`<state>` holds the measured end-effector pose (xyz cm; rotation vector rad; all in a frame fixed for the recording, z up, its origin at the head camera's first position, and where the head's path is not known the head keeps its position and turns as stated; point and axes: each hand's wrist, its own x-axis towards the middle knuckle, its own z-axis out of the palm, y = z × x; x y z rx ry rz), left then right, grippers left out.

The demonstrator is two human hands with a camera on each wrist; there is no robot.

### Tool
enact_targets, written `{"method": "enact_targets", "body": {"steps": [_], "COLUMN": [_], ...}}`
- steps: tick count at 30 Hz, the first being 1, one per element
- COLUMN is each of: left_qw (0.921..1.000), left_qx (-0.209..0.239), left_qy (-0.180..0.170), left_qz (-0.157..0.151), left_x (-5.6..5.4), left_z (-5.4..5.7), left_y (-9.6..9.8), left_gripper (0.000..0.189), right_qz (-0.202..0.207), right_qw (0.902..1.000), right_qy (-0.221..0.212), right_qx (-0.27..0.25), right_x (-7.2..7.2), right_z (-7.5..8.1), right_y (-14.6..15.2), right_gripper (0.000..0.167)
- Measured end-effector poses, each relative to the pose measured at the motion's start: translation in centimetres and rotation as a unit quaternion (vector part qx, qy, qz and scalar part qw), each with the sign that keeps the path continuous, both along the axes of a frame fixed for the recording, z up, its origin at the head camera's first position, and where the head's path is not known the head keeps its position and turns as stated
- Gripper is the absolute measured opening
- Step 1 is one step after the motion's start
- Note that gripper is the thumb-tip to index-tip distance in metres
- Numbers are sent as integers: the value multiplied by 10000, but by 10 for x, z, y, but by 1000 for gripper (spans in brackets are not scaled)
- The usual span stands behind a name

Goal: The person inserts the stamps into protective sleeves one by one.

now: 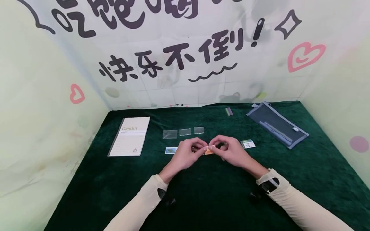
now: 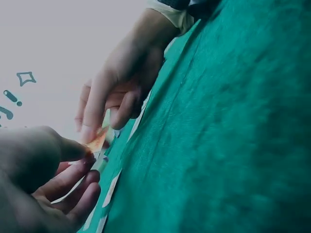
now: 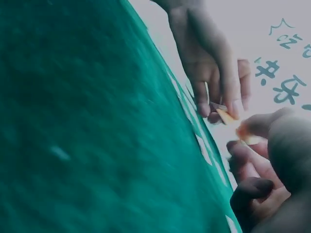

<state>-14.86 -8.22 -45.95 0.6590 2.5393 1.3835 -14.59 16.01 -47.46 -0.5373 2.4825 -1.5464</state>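
Between the two hands, just above the dark green cloth, is a small orange card (image 1: 209, 150). My left hand (image 1: 187, 153) pinches its left end between thumb and fingers. The right hand (image 1: 232, 150) pinches the other end the same way, with the thumb on the near face. Fingers cover much of the card in both wrist views. A blue-and-green picture card (image 1: 170, 150) lies flat just left of the left hand. Beside the right hand lies a white picture card (image 1: 249, 144), which looks to be in a clear sleeve.
Three clear plastic sleeves (image 1: 170, 134) lie in a row behind the hands. A notebook (image 1: 130, 136) marked "Gambit" is at the left. At the back right are a blue zip pouch (image 1: 277, 124) with pen-like items inside and a small purplish block (image 1: 229, 111). A printed backdrop (image 1: 173, 93) stands behind.
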Motion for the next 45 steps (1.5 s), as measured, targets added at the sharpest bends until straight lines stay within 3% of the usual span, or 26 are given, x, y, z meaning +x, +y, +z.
{"method": "enact_targets", "body": {"steps": [6,11,15,22,28,37,42,45], "left_qw": [9984,9948,9948,9942,9938,9883,9899,9905], "left_qx": [-460,-786,-812,-976,-1032,-1321,-1232,-1195], "left_qy": [263,420,326,168,139,654,623,676], "left_qz": [-205,-485,-521,-412,-386,-390,-322,-96], "left_x": [-19,-29,-34,-37,-40,-41,-43,-47], "left_z": [2,2,2,2,-3,-5,-3,-1], "left_y": [18,29,37,40,38,44,35,24], "left_gripper": [11,11,9,10,10,15,17,16], "right_qz": [-155,-30,-74,-93,-9,-14,28,61], "right_qw": [9959,9943,9928,9903,9871,9814,9797,9789], "right_qy": [664,615,484,450,672,1102,1203,1279], "right_qx": [598,873,1089,1310,1455,1572,1604,1594], "right_x": [-16,-25,-28,-31,-32,-33,-34,-34], "right_z": [5,9,10,7,6,-1,2,4], "right_y": [16,28,33,32,26,30,25,18], "right_gripper": [21,22,20,19,17,21,27,25]}}
